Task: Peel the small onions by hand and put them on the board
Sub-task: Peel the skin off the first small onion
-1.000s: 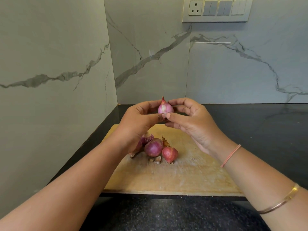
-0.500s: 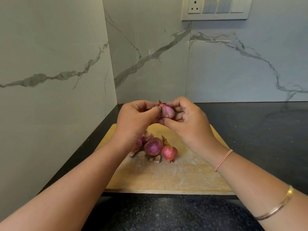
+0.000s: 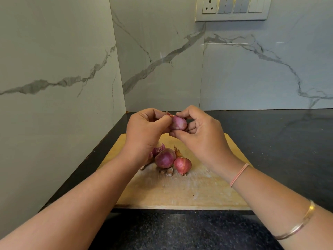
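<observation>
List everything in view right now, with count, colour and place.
counter: one, black, speckled, along the walls
board: one, pale wood, on the counter
held onion: one, pink-purple, in the air over the board's far end
onions on the board: three plain, purple-red, clustered left of centre; more may hide behind the forearm
peel scraps: a few, brown, beside the cluster
wall tiles: grey-white, veined, behind and to the left
switch panel: one, cream, top of back wall
wrist band: one, pink, right wrist
bangle: one, gold, right forearm
left hand: pinches the held onion's tip
right hand: holds the held onion
</observation>
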### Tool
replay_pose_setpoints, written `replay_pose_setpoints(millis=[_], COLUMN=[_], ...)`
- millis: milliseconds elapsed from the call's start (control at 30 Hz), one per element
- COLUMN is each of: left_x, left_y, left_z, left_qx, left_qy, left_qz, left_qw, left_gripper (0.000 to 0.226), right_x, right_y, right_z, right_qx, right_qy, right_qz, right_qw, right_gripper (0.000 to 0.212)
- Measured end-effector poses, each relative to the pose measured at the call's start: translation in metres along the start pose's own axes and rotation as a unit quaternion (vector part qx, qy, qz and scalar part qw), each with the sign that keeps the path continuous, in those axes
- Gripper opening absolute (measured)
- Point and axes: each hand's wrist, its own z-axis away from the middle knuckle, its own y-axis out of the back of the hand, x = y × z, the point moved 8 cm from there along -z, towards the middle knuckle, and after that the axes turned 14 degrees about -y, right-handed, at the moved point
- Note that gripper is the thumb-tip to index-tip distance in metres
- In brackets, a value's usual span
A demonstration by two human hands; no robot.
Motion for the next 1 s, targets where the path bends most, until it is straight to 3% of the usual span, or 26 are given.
replay_pose_setpoints(millis=[133,400,633,767,1000], left_x=[0.0008,-0.0003,-0.0021,-0.0007,0.002], left_y=[0.0041,-0.0037,-0.0024,-0.0011,0.0013], left_z=[-0.0031,-0.0014,-0.0031,-0.0049,-0.0038], left_qx=[0.001,-0.046,-0.058,-0.05,-0.023], left_qy=[-0.017,0.009,0.017,-0.005,-0.035], left_qz=[-0.026,0.04,0.027,0.005,-0.037], left_qw=[1.0,0.998,0.998,0.999,0.998], left_gripper=[0.021,0.01,0.019,0.029,0.028], right_x=[0.0012,0.0071,0.0058,0.0037,0.0046], right_y=[-0.0022,-0.0015,-0.0032,-0.004,-0.0056], right_z=[-0.0022,-0.0058,-0.0026,-0.0018,-0.0024], right_qx=[-0.036,-0.05,-0.05,-0.055,-0.063], right_qy=[-0.024,-0.047,-0.024,-0.015,-0.021], right_qz=[-0.032,-0.056,0.005,0.01,-0.004], right_qw=[0.999,0.996,0.998,0.998,0.998], right_gripper=[0.03,0.033,0.029,0.029,0.028])
